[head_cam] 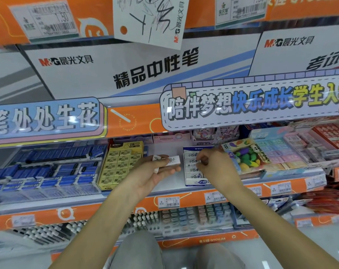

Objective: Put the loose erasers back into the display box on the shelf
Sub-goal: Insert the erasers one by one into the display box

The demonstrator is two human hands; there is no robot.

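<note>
A white and blue display box stands on the shelf, filled with white erasers in rows. My left hand hovers palm up just left of the box and holds loose white erasers stacked on its fingers. My right hand reaches over the box, its fingertips pinched on one white eraser in the upper rows. The right hand hides the box's right side.
A yellow eraser box sits left of my left hand, with blue erasers beyond it. A colourful toy eraser pack and pastel boxes lie to the right. Bare white shelf shows behind the hands. Pens fill the lower shelf.
</note>
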